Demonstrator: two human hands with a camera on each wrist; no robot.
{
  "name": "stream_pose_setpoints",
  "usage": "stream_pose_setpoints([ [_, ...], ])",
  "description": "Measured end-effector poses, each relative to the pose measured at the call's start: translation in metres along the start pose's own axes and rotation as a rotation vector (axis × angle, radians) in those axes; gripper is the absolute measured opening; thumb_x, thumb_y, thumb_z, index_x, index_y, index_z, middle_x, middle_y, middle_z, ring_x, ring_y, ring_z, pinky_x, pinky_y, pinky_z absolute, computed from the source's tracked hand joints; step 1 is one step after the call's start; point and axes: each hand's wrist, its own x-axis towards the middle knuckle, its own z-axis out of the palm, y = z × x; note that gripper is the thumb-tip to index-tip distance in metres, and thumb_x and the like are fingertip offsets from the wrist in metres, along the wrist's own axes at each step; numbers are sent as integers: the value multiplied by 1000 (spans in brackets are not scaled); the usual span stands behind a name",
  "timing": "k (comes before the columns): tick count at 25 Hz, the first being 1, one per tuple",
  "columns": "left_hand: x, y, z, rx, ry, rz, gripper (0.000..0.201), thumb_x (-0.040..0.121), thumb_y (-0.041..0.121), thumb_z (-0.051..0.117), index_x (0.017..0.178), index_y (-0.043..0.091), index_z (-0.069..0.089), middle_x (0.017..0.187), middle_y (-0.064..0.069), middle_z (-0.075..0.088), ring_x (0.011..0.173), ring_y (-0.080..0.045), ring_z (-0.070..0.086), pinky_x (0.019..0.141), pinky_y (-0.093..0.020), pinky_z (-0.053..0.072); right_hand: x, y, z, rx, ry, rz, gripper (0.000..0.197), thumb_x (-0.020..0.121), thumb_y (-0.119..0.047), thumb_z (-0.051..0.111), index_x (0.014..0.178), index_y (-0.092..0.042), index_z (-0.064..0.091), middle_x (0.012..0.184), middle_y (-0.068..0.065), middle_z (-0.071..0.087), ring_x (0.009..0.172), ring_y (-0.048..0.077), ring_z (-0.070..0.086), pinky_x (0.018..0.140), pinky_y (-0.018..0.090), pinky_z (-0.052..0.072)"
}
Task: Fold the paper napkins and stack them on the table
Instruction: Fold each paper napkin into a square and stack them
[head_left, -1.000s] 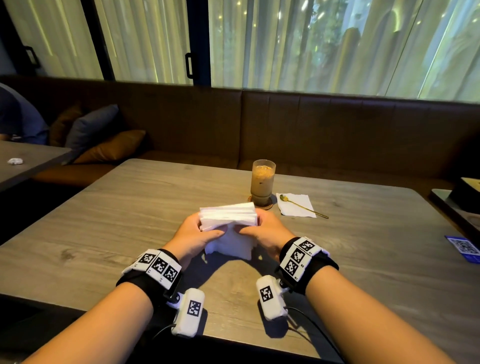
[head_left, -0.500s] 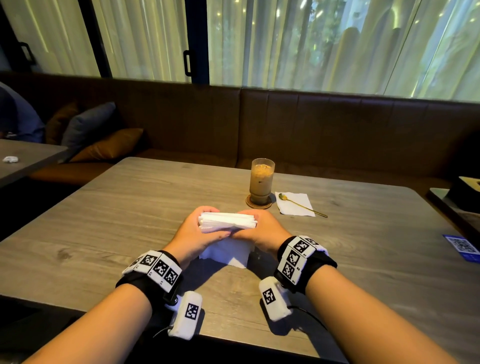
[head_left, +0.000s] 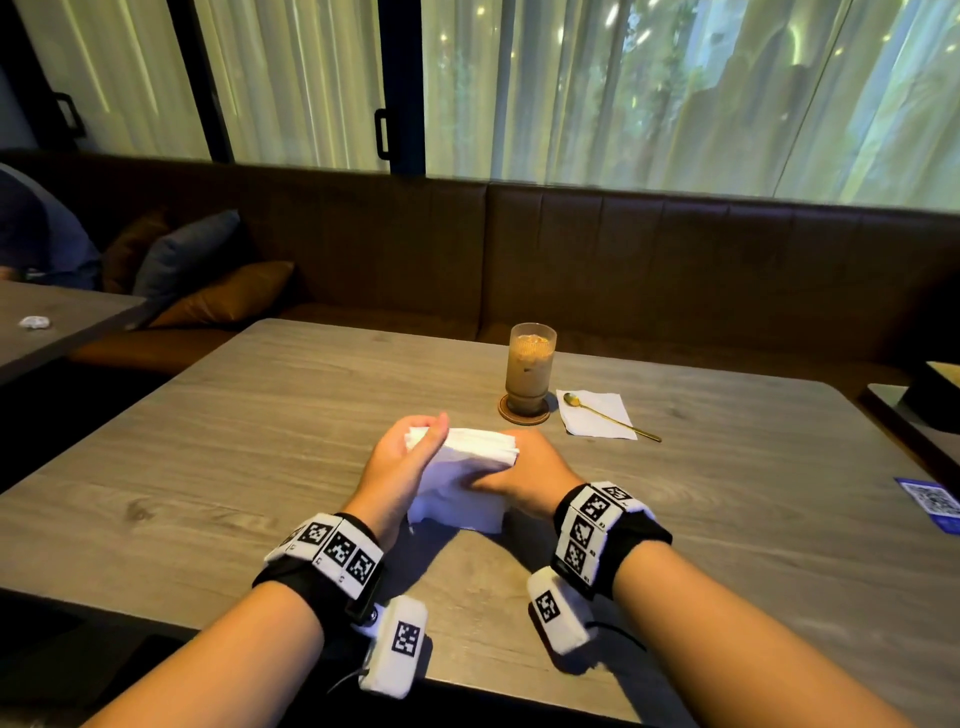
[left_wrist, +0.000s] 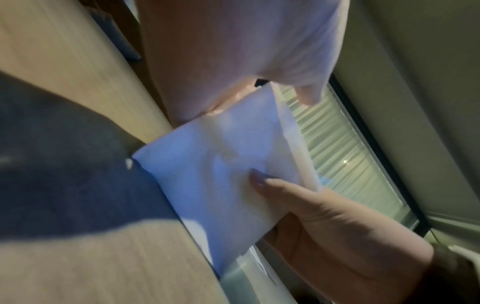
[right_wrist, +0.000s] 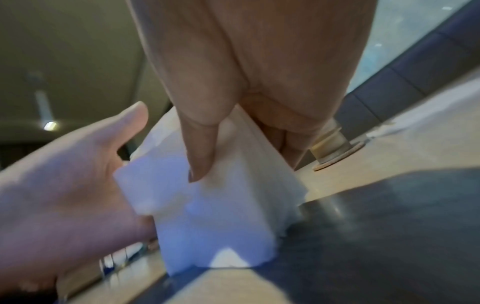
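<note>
Holding a wad of white napkins (head_left: 462, 467) between both hands, just above the table (head_left: 260, 441), w/ the bottom sheets hanging down and brushing the wood near the front edge. Right hand (head_left: 524, 467) is clamped on the wad: in the right wrist view its thumb presses the front face, other fingers go behind. Left hand (head_left: 405, 462) is flat against the left side, fingers straight, thumb up; looks like it's steadying or squaring the edges, not gripping. No folded stack visible on the table yet, so the job looks barely begun (my guess).

Risks from here:
- Sheets are thin and slippery on each other. Only one hand actually grips, so if the right thumb eases off, the loose lower layers could slide out and fan over the table.
- Bottom edge already looks ragged and uneven in the right wrist view. Folding like that would prob. give crooked creases; square up first.
- Peeling off one napkin may drag 2 or 3 along, since the layers cling.
- Glass of iced coffee (head_left: 531, 366) on its coaster (head_left: 523, 413) sits close behind the right hand. A wide sweep could knock it, and wet paper is done for.
- Spoon (head_left: 608, 415) on a separate napkin (head_left: 597, 415) lies just right of the glass; keep the stack away from both.
</note>
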Motion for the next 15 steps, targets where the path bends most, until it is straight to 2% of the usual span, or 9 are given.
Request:
stream_pose_setpoints([
  [1, 0, 2, 3, -17, 27, -17, 35, 87, 43, 74, 107, 15, 69, 104, -13, 76, 95, -24, 74, 77, -34, 56, -1, -1, 0, -15, -10, 3, 32, 77, -12, 87, 107, -11, 76, 103, 5, 79, 100, 16, 74, 90, 37, 61],
  [4, -1, 3, 12, 12, 139, 23, 6, 95, 18, 70, 96, 13, 69, 97, -11, 72, 89, -23, 69, 70, -31, 54, -5, -8, -2, 27, -2, -16, 29, 77, -11, 88, 101, -18, 74, 101, 4, 78, 91, 7, 72, 83, 28, 58],
  [5, 0, 2, 11, 34, 171, 51, 2, 95, 11, 67, 96, 13, 69, 96, -10, 70, 89, -23, 67, 69, -29, 52, -5, -9, -3, 56, -10, -23, 30, 77, -10, 88, 103, -16, 74, 102, 6, 78, 89, 6, 70, 81, 26, 57],
  [7, 3, -3, 9, 70, 200, 91, 12, 96, 5, 63, 99, 15, 68, 98, -10, 68, 89, -23, 65, 68, -28, 52, -6, -8, -4, 67, -20, -20, 32, 77, -10, 88, 105, -16, 74, 101, 6, 78, 88, 5, 69, 77, 23, 57],
  [10, -2, 3, 13, 58, 185, 86, 15, 104, 20, 55, 101, 18, 70, 99, -9, 70, 90, -25, 67, 72, -33, 55, -3, -7, -4, 34, -32, -2, 27, 77, -12, 88, 97, -24, 73, 92, -3, 76, 83, 0, 69, 71, 18, 55],
  [12, -6, 8, 13, 45, 138, 78, 27, 105, 39, 50, 110, 20, 68, 106, -8, 71, 95, -23, 69, 79, -35, 56, 0, -6, -3, 11, 15, 6, 17, 79, -10, 86, 91, -15, 76, 85, 3, 76, 77, 5, 68, 67, 22, 55],
  [14, -7, 10, 3, 114, 57, 103, 48, 94, 57, 52, 129, 24, 61, 118, 0, 67, 105, -11, 65, 83, -26, 50, 2, -8, -5, 51, 62, 20, 13, 80, -9, 85, 91, -9, 78, 84, 6, 76, 78, 13, 70, 68, 29, 56],
  [15, -6, 10, -3, 143, -1, 102, 60, 87, 60, 57, 136, 26, 55, 122, 6, 64, 109, -3, 62, 84, -20, 48, 3, -10, -7, 85, 83, 31, 15, 80, -10, 85, 93, -8, 78, 87, 8, 77, 82, 17, 72, 72, 32, 58],
])
